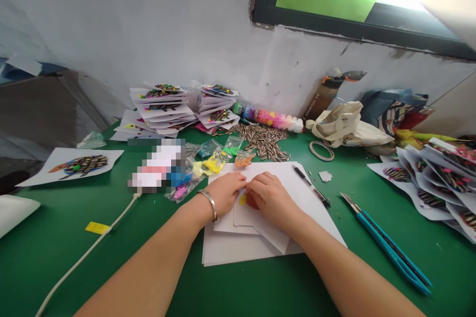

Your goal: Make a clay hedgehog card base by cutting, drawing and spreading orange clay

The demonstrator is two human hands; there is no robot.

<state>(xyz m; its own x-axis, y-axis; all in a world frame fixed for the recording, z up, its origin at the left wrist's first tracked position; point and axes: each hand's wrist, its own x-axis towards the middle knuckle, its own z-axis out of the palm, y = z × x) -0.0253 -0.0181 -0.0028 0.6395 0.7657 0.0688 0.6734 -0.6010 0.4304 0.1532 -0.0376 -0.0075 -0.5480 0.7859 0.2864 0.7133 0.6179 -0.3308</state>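
White paper sheets lie stacked on the green table in front of me. My left hand, with a silver bracelet at the wrist, rests on the upper sheets, its fingers bent together; what they pinch, if anything, is hidden. Close beside it, my right hand has its fingers curled over a reddish-brown patch on the small top sheet. A yellow bit shows between the hands. Whether the right fingertips hold something is too small to tell. A black pen lies on the paper to the right.
Sunflower seeds and bags of coloured clay lie beyond the paper. A blue utility knife is at right, a white cable at left. Seed-picture stacks stand behind; a tape ring lies near a cloth bag.
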